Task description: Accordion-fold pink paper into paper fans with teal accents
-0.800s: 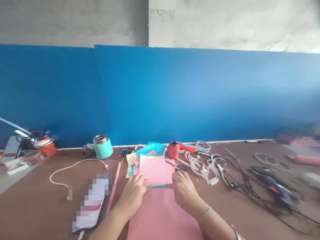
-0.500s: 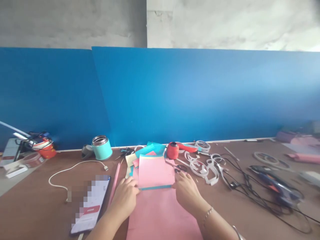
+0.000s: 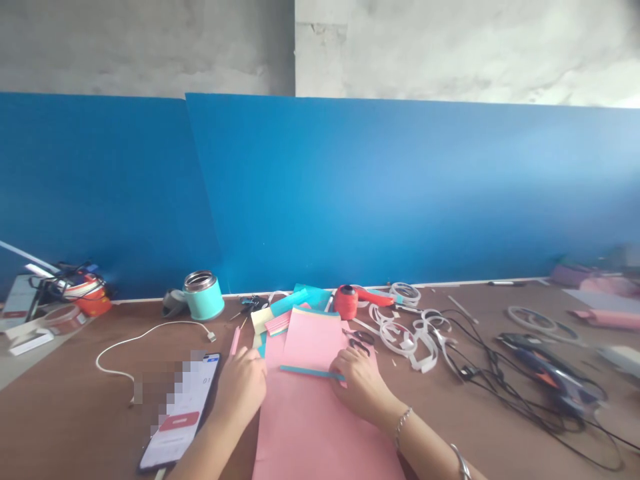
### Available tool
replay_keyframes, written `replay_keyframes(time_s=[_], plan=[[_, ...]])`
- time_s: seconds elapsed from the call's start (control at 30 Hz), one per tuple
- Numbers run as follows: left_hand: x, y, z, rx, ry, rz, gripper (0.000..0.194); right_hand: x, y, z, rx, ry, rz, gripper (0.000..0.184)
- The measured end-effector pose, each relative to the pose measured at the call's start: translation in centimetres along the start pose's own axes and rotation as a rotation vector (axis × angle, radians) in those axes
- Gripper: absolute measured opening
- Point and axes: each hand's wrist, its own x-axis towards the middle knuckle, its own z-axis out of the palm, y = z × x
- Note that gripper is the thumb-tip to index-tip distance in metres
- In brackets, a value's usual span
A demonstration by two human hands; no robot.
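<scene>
My left hand (image 3: 244,383), fingers curled, rests at the left edge of a long pink paper sheet (image 3: 325,433). A narrow pink strip (image 3: 235,340) runs under its knuckles; anything within the fingers is hidden. My right hand (image 3: 361,381) is closed at the right corner of a smaller pink sheet (image 3: 313,340), which lies on the long one and has a blue band (image 3: 307,371) across its near edge. Just beyond my right hand lie dark-handled scissors (image 3: 360,340). Blue, pink and cream paper pieces (image 3: 283,320) are heaped behind the sheets.
A phone (image 3: 185,413) and white cable (image 3: 150,330) lie to the left, with a turquoise flask (image 3: 204,299) behind. Toward the right are a red round object (image 3: 346,302), coiled white strips (image 3: 400,333), black cords (image 3: 495,373) and a dark blue tool (image 3: 550,380). A blue partition (image 3: 375,193) stands behind.
My left hand has moved left off the smaller sheet, over the pink strip. My right hand has come nearer and leftward, and the smaller sheet has tilted and shifted right.
</scene>
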Motion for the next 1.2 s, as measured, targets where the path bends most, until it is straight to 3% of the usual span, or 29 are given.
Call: replay_keyframes(time_s=[0.07, 0.13, 0.23, 0.33, 0.47, 0.57, 0.67, 0.73, 0.83, 0.9, 1.07, 1.2], plan=[[0.0, 0.1, 0.0, -0.102, 0.021, -0.090, 0.037, 0.1, 0.0, 0.1, 0.075, 0.063, 0.058, 0.016], [-0.3, 1.0, 0.2, -0.344, -0.017, -0.160, 0.032, 0.2, -0.2, 0.1, 0.163, 0.121, 0.077, 0.015], [-0.7, 3.5, 0.6, -0.772, -0.093, -0.184, 0.025, 0.1, -1.1, 0.1, 0.272, 0.149, 0.023, 0.012], [-0.9, 5.5, 1.1, -0.973, -0.082, -0.186, 0.037, -0.3, -2.2, 0.0, 0.300, 0.104, -0.055, 0.010], [-1.0, 5.6, 1.9, -0.899, 0.090, -0.231, 0.043, -0.6, -2.8, -0.4, 0.255, 0.045, -0.139, 0.011], [-1.0, 4.7, 2.4, -0.793, 0.251, -0.206, 0.036, -0.6, -2.7, -0.5, 0.244, 0.059, -0.203, 0.018], [-1.1, 3.9, 2.3, -0.580, 0.525, -0.063, 0.022, -0.7, -2.5, -0.4, 0.223, 0.188, -0.265, 0.015], [-1.1, 3.5, 2.0, -0.415, 0.617, 0.100, 0.018, -1.1, -2.6, -0.5, 0.178, 0.342, -0.307, 0.020], [-1.0, 3.4, 1.5, -0.166, 0.511, 0.228, 0.030, -1.8, -3.1, -0.8, 0.038, 0.545, -0.401, 0.033], [-0.8, 3.6, 1.5, -0.039, 0.415, 0.235, 0.035, -1.9, -3.2, -0.9, -0.063, 0.541, -0.432, 0.037], [-0.5, 4.2, 2.4, -0.069, 0.175, 0.265, 0.031, -0.6, -2.2, -0.4, -0.099, 0.163, -0.319, 0.017], [-0.6, 4.4, 2.5, -0.138, 0.015, 0.218, 0.030, 0.0, -1.2, 0.1, -0.093, 0.014, -0.247, 0.012]])
